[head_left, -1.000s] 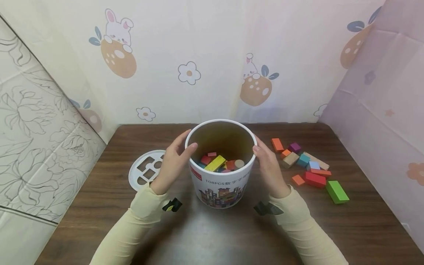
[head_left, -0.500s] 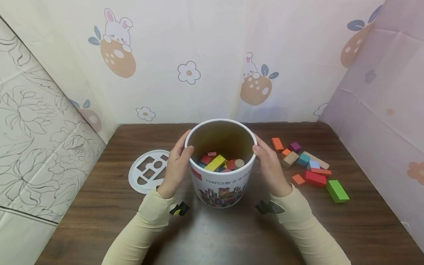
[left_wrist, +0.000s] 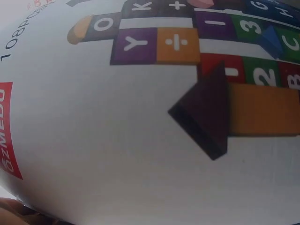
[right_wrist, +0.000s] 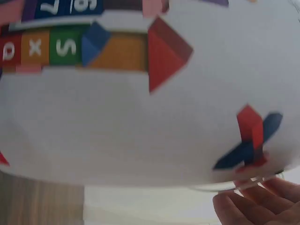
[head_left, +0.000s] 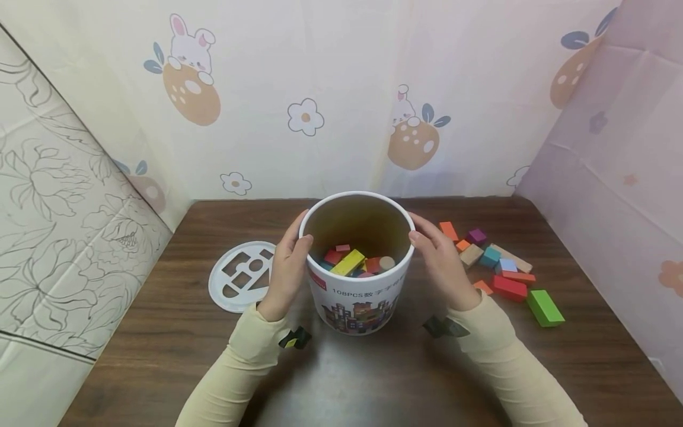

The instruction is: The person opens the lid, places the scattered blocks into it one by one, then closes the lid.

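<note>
A white printed bucket (head_left: 354,302) stands upright in the middle of the table, its top uncovered. Inside lie colourful wooden blocks, among them a yellow block (head_left: 348,263). My left hand (head_left: 288,267) holds the bucket's left side, thumb at the rim and fingers along the outer wall. On the other side, my right hand (head_left: 443,264) has its thumb at the rim and its fingers round the far right edge. The left wrist view is mostly bucket wall, with a sliver of hand at the lower left; the right wrist view shows fingers (right_wrist: 253,201) by the rim.
A white lid (head_left: 216,283) with shaped cutouts lies flat left of the bucket, partly behind the left hand. Several loose blocks, including a red block (head_left: 509,288) and a green block (head_left: 545,308), lie on the right of the wooden table (head_left: 363,391).
Both forearms have shifted to the right, and my right hand now covers part of the small orange block. My left thumb has moved slightly on the rim. The bucket stays in place.
</note>
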`<action>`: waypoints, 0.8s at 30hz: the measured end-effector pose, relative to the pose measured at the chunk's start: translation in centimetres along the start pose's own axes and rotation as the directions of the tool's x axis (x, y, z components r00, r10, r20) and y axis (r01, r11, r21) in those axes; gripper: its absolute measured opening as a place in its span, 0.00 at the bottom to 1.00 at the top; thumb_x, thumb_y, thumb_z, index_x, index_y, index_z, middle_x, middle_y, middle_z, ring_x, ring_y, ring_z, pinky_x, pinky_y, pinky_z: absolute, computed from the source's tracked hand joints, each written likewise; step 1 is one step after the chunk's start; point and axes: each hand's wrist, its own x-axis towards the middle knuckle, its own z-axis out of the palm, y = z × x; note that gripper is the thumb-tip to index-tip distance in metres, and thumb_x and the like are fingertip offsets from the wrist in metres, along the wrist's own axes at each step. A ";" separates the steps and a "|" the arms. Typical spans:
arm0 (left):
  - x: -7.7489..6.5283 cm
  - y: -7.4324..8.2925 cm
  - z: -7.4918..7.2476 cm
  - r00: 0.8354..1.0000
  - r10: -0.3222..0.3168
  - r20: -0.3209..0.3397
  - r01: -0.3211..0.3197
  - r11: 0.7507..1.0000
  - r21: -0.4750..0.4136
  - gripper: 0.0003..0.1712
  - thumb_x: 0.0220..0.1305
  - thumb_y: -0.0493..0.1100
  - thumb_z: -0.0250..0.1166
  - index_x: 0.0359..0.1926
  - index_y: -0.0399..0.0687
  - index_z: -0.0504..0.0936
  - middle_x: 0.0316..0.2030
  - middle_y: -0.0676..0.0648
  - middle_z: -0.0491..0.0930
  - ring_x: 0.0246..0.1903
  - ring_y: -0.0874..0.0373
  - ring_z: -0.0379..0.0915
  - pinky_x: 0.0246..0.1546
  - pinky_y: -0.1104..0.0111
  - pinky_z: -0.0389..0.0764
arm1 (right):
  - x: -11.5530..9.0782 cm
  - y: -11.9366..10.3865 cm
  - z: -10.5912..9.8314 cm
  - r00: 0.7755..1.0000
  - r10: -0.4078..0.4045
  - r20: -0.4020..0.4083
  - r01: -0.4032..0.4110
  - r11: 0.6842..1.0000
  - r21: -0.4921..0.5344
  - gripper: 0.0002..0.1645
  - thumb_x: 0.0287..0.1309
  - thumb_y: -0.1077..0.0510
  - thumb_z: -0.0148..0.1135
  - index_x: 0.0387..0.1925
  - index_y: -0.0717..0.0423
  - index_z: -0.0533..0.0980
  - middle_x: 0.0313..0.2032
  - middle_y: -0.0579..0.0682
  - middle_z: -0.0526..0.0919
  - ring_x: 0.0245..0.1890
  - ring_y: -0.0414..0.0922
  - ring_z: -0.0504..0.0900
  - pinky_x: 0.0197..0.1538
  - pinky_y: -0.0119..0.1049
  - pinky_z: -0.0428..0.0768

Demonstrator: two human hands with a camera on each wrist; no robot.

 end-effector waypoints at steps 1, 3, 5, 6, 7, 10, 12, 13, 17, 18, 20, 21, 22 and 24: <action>0.0 0.0 0.0 1.000 -0.001 -0.001 0.001 1.000 -0.002 0.28 0.72 0.41 0.47 0.72 0.48 0.63 0.69 0.46 0.67 0.67 0.48 0.64 0.68 0.50 0.67 | 0.1 0.0 -0.2 1.000 -0.009 -0.001 0.009 1.000 -0.001 0.29 0.70 0.44 0.50 0.70 0.43 0.66 0.68 0.46 0.71 0.65 0.49 0.70 0.66 0.60 0.70; -0.1 0.1 0.1 1.000 -0.008 -0.003 0.008 1.000 -0.002 0.28 0.72 0.42 0.47 0.72 0.49 0.63 0.68 0.47 0.68 0.67 0.49 0.65 0.68 0.50 0.67 | 0.4 0.1 -0.6 0.999 -0.031 -0.009 0.030 0.999 -0.015 0.28 0.71 0.44 0.48 0.69 0.45 0.68 0.66 0.48 0.72 0.64 0.48 0.71 0.65 0.59 0.71; -0.1 0.1 0.1 1.000 -0.011 0.000 0.011 1.000 -0.005 0.28 0.72 0.42 0.47 0.72 0.49 0.63 0.69 0.47 0.67 0.67 0.48 0.64 0.68 0.50 0.67 | 0.7 0.2 -1.1 0.999 -0.050 -0.022 0.049 0.998 -0.028 0.27 0.72 0.45 0.47 0.68 0.47 0.69 0.65 0.50 0.74 0.62 0.48 0.74 0.64 0.57 0.73; -0.1 0.1 0.1 1.000 -0.017 -0.002 0.017 1.000 -0.004 0.28 0.72 0.42 0.47 0.72 0.50 0.63 0.69 0.47 0.67 0.67 0.49 0.64 0.68 0.50 0.67 | 0.8 0.2 -1.3 0.998 -0.052 -0.028 0.052 0.998 -0.030 0.27 0.72 0.45 0.47 0.67 0.47 0.69 0.64 0.50 0.75 0.62 0.48 0.75 0.64 0.57 0.73; -0.1 0.1 0.1 1.000 -0.020 -0.003 0.020 1.000 -0.005 0.28 0.72 0.42 0.47 0.72 0.50 0.63 0.69 0.47 0.67 0.67 0.49 0.64 0.68 0.50 0.67 | 0.9 0.3 -1.5 0.998 -0.053 -0.036 0.051 0.998 -0.044 0.27 0.73 0.45 0.47 0.68 0.47 0.69 0.64 0.51 0.75 0.62 0.49 0.76 0.64 0.56 0.74; -0.2 0.0 0.2 1.000 -0.025 -0.003 0.025 1.000 -0.009 0.28 0.73 0.42 0.48 0.72 0.51 0.63 0.69 0.48 0.67 0.67 0.50 0.64 0.68 0.50 0.67 | 1.5 0.4 -2.2 0.997 -0.039 -0.070 0.034 0.997 -0.065 0.27 0.72 0.44 0.47 0.67 0.47 0.69 0.63 0.52 0.76 0.61 0.50 0.77 0.63 0.48 0.76; -0.2 0.0 0.2 1.000 -0.027 -0.005 0.027 1.000 -0.011 0.28 0.73 0.42 0.48 0.72 0.52 0.64 0.68 0.49 0.68 0.67 0.51 0.64 0.68 0.51 0.67 | 2.0 0.6 -2.7 0.994 -0.036 -0.099 0.027 0.996 -0.088 0.27 0.72 0.45 0.48 0.67 0.48 0.69 0.63 0.52 0.76 0.60 0.50 0.77 0.62 0.38 0.78; -0.2 0.0 0.2 1.000 -0.027 -0.005 0.027 1.000 -0.012 0.27 0.73 0.42 0.48 0.72 0.52 0.64 0.68 0.49 0.68 0.67 0.51 0.64 0.68 0.51 0.67 | 2.4 0.8 -3.0 0.993 -0.041 -0.113 0.029 0.994 -0.107 0.27 0.72 0.45 0.48 0.67 0.50 0.69 0.62 0.53 0.77 0.60 0.49 0.78 0.60 0.33 0.78; -0.2 0.0 0.1 1.000 -0.023 -0.006 0.023 1.000 -0.015 0.28 0.73 0.42 0.48 0.72 0.51 0.64 0.69 0.49 0.67 0.68 0.51 0.63 0.68 0.51 0.66 | 4.2 1.6 -4.4 0.984 -0.058 -0.167 0.029 0.984 -0.173 0.27 0.72 0.48 0.47 0.66 0.55 0.69 0.61 0.57 0.77 0.57 0.44 0.78 0.54 0.25 0.79; -0.2 0.0 0.1 1.000 -0.023 -0.006 0.022 1.000 -0.015 0.28 0.73 0.43 0.48 0.72 0.52 0.64 0.69 0.49 0.67 0.68 0.51 0.63 0.68 0.50 0.66 | 4.6 1.9 -4.8 0.983 -0.052 -0.174 0.018 0.981 -0.191 0.28 0.72 0.48 0.47 0.66 0.56 0.69 0.62 0.57 0.77 0.57 0.44 0.78 0.55 0.28 0.79; -0.2 0.0 0.1 1.000 -0.020 -0.006 0.020 1.000 -0.012 0.28 0.73 0.43 0.48 0.72 0.52 0.64 0.69 0.49 0.67 0.68 0.51 0.64 0.68 0.50 0.66 | 5.5 2.5 -5.6 0.983 -0.033 -0.179 -0.008 0.974 -0.227 0.30 0.72 0.47 0.47 0.67 0.58 0.68 0.63 0.59 0.75 0.59 0.47 0.77 0.60 0.38 0.78; -0.2 0.0 0.1 1.000 -0.020 -0.006 0.020 1.000 -0.011 0.28 0.73 0.43 0.48 0.72 0.52 0.64 0.68 0.49 0.67 0.68 0.51 0.64 0.68 0.49 0.66 | 5.9 2.9 -6.0 0.984 -0.013 -0.176 -0.032 0.969 -0.246 0.31 0.72 0.45 0.47 0.68 0.58 0.67 0.64 0.60 0.74 0.61 0.50 0.75 0.63 0.45 0.76; -0.2 0.0 0.1 1.000 -0.019 -0.006 0.018 1.000 -0.009 0.28 0.73 0.43 0.48 0.72 0.52 0.64 0.68 0.49 0.68 0.67 0.50 0.64 0.68 0.49 0.66 | 6.3 3.2 -6.4 0.986 0.015 -0.168 -0.061 0.960 -0.273 0.33 0.71 0.43 0.47 0.69 0.58 0.66 0.65 0.59 0.73 0.64 0.54 0.73 0.65 0.50 0.73; -0.2 0.0 0.1 1.000 -0.017 -0.004 0.017 1.000 -0.007 0.28 0.73 0.43 0.47 0.72 0.53 0.64 0.68 0.49 0.68 0.67 0.50 0.64 0.68 0.48 0.66 | 7.2 4.2 -7.1 0.986 0.071 -0.150 -0.116 0.940 -0.320 0.37 0.71 0.40 0.45 0.71 0.59 0.63 0.68 0.61 0.69 0.67 0.59 0.68 0.68 0.59 0.67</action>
